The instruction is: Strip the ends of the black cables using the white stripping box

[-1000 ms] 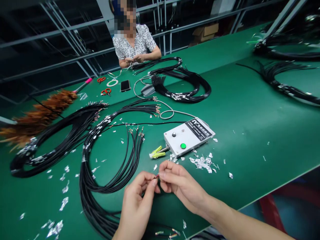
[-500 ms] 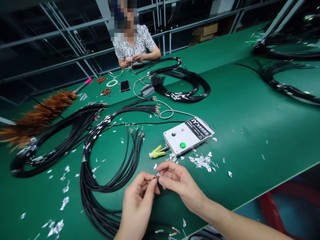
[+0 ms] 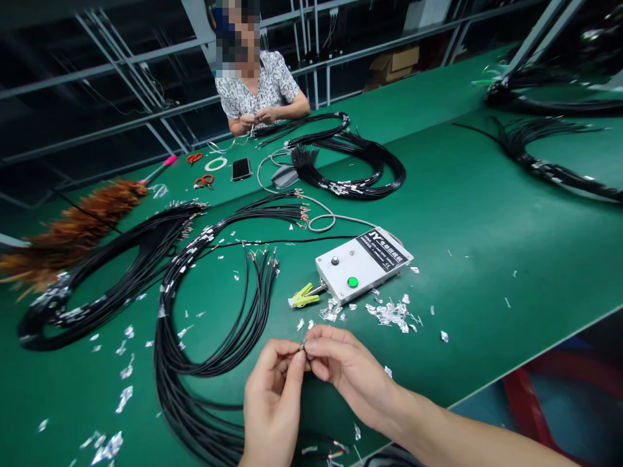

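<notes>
My left hand [image 3: 272, 395] and my right hand [image 3: 348, 370] meet fingertip to fingertip over the near edge of the green table [image 3: 487, 214]. Both pinch the stripped end of a thin black cable [image 3: 302, 348], whose small wire tip shows between the thumbs. A curved bundle of black cables [image 3: 195, 363] lies just left of my left hand and runs under it. A white control box [image 3: 363, 263] with a green button and a black knob sits just beyond my hands, with a yellow-green clip [image 3: 304, 296] at its front corner.
Silver foil scraps [image 3: 389, 314] litter the mat near the box. More black cable loops [image 3: 97, 279] lie at left beside a brown feather duster [image 3: 78, 224]. Across the table a person in a patterned shirt [image 3: 260, 87] handles cables; a phone [image 3: 241, 168], red scissors [image 3: 204, 180] and another cable bundle [image 3: 355, 165] lie nearby.
Both hands have shifted slightly toward me and kept their pinch on the cable end. The view has tilted a little, so the table items sit slightly lower-left.
</notes>
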{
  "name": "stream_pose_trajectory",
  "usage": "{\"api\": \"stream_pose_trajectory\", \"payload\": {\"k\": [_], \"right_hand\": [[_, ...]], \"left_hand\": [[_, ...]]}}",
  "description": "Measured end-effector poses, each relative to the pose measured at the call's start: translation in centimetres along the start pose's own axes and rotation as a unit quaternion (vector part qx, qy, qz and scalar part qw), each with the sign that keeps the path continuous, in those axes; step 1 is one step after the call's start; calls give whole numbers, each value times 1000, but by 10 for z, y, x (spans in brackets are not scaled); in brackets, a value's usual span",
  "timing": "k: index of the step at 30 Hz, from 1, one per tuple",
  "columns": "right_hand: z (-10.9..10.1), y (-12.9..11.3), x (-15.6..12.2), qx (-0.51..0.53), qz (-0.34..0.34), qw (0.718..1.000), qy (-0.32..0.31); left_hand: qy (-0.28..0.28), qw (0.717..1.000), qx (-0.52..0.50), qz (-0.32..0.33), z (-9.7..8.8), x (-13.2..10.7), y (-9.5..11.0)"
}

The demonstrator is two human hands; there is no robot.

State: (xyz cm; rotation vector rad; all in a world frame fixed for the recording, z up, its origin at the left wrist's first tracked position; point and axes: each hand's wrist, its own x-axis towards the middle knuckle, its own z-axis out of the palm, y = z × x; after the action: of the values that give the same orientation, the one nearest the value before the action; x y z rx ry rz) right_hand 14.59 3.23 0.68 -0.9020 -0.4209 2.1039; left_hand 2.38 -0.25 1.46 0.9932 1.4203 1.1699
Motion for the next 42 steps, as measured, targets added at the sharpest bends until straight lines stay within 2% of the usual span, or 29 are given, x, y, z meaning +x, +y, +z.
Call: {"api": "stream_pose_trajectory", "payload": {"k": [3,6,12,17,20,24,31,35,38,42], "right_hand": [[-2,2,0,-17,-4,1000,-4],[-3,5,1,-53,-25,998,0],[-1,3,0,-95,-43,995,3],[-3,1,-1,-144,-95,985,7],[-10,-2,-1,-187,-103,977,-13],[-20,-15,-1,-236,-127,962,-46],[-26,-30,2,-341,-80,932,-90],[-26,-39,2,-383,-55,913,-127],[-28,-48,3,-380,-28,909,-170],[-30,-46,8,-279,53,931,-231]], "left_hand": [[12,1000,-15,1,5,-2,6],[-8,999,-4,41,7,1,10],[18,998,-39,46,1,8,2],[53,996,37,53,-3,6,1],[61,995,61,54,-6,4,2],[20,994,85,65,-7,3,5],[-15,987,124,102,-6,-1,7],[-63,979,157,112,-9,0,9],[-111,977,159,93,-12,2,14],[-161,983,89,13,-15,5,20]]}}
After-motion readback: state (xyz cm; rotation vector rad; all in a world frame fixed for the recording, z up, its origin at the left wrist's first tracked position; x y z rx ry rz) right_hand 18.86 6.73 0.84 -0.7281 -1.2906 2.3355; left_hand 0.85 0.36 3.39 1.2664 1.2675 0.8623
